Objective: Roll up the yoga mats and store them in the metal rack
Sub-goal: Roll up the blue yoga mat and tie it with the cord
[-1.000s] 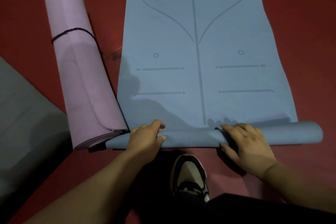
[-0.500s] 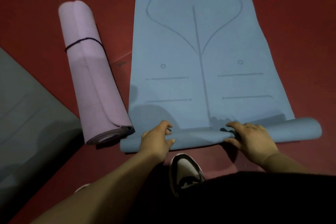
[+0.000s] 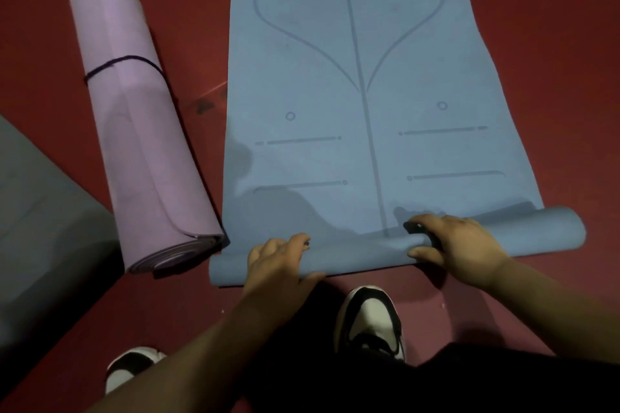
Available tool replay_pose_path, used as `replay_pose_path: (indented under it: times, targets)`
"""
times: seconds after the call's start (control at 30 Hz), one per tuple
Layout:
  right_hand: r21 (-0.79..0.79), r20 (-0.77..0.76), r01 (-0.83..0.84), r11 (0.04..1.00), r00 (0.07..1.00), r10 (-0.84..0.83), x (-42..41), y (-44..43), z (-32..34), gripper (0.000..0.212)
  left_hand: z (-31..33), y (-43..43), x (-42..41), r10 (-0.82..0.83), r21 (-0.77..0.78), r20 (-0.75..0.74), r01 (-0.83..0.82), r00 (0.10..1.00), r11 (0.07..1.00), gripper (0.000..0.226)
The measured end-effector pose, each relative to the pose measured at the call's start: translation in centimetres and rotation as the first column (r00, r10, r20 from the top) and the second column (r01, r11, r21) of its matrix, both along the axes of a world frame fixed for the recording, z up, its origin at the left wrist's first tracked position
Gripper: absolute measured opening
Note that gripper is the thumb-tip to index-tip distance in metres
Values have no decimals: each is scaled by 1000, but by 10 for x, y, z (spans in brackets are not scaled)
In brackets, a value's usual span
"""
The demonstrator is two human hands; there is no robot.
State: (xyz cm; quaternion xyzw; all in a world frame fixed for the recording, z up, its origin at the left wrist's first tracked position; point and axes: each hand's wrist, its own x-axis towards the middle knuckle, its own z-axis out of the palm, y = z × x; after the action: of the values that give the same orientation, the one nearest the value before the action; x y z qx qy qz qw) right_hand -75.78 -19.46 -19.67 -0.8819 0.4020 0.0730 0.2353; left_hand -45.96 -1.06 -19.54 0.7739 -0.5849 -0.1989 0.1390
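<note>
- Red floor (image 3: pixel 536 43) lies under everything.
- A long blue yoga mat (image 3: pixel 335 94) with dark printed lines lies flat on it and runs far away from the person.
- Its near end is curled into a thin roll (image 3: pixel 369 251) that goes from left to right.
- The left hand (image 3: pixel 278 261) grips the roll left of the middle, with fingers bent over the top and the thumb on the near side.
- The right hand (image 3: pixel 459 241) grips the roll right of the middle in the same way. The two hands are apart.
- A purple rolled-up yoga mat (image 3: pixel 134 144) lies on the floor just left of the blue one. A thin dark band (image 3: pixel 124 62) goes round it near its far end.
- A flat grey mat (image 3: pixel 40 228) lies at the left edge.
- A black and white shoe (image 3: pixel 369 318) stands on the floor just near the roll, between the two arms. Another shoe (image 3: pixel 131 362) pokes out at the near left.
</note>
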Motion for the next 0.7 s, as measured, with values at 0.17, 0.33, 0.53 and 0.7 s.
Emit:
replay_pose_path:
  times: [0.17, 0.33, 0.53, 0.7]
  targets:
    - [-215, 76, -15, 976, 997, 32, -3, 6, -5, 63, 9, -25, 14, -35, 145, -47, 42, 998, 989, 56]
    - [-404, 74, 21, 915, 997, 10, 0, 28, -4, 62, 8, -51, 30, 24, 329, -177, 37, 984, 943, 47]
    - [-368, -9, -26, 929, 1000, 25, 8, 11, -1, 75, 4, -48, 22, 90, 130, -120, -74, 989, 989, 48]
    - [-280, -68, -75, 957, 996, 58, 15, -8, 3, 80, -2, -38, -1, 156, -44, -61, -159, 986, 986, 43]
